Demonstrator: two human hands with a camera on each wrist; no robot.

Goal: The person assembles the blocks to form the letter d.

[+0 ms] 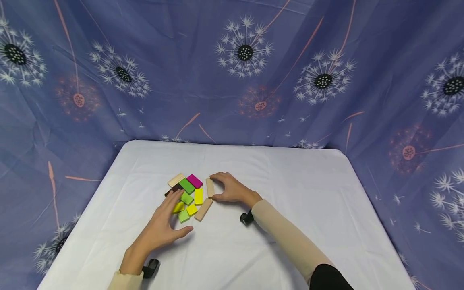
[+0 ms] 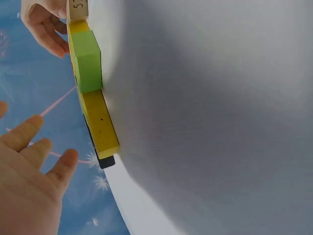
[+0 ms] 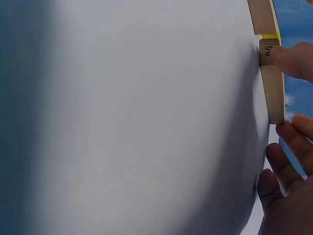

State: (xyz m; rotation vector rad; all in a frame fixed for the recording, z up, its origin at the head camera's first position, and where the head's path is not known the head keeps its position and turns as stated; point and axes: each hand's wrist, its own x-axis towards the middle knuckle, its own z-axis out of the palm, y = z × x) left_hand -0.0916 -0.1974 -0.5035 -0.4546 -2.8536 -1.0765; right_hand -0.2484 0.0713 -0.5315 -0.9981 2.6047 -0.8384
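Observation:
At the right side of a block cluster, my right hand [image 1: 233, 190] pinches a plain wooden block [image 1: 210, 188] by its two ends. Its thumb [image 3: 291, 59] presses the end marked with a number, while a fingertip meets the opposite end. The other fingers spread loosely. My left hand [image 1: 159, 227] hovers open at the cluster's lower left, thumb apart, its fingertips overlapping a dark brown block [image 1: 174, 189]. Closest to the left wrist camera are a light green block [image 2: 88, 61] and a yellow block [image 2: 101, 122]. A second plain wooden block [image 1: 204, 209] slants below the pinched one.
Within the cluster lie a magenta block [image 1: 194, 181], a green block [image 1: 187, 185], an upright-lying yellow block [image 1: 198, 196] and another wooden block [image 1: 176, 179]. White cloth covers the table [image 1: 290, 177]. A blue dandelion-patterned curtain [image 1: 188, 80] hangs behind and at both sides.

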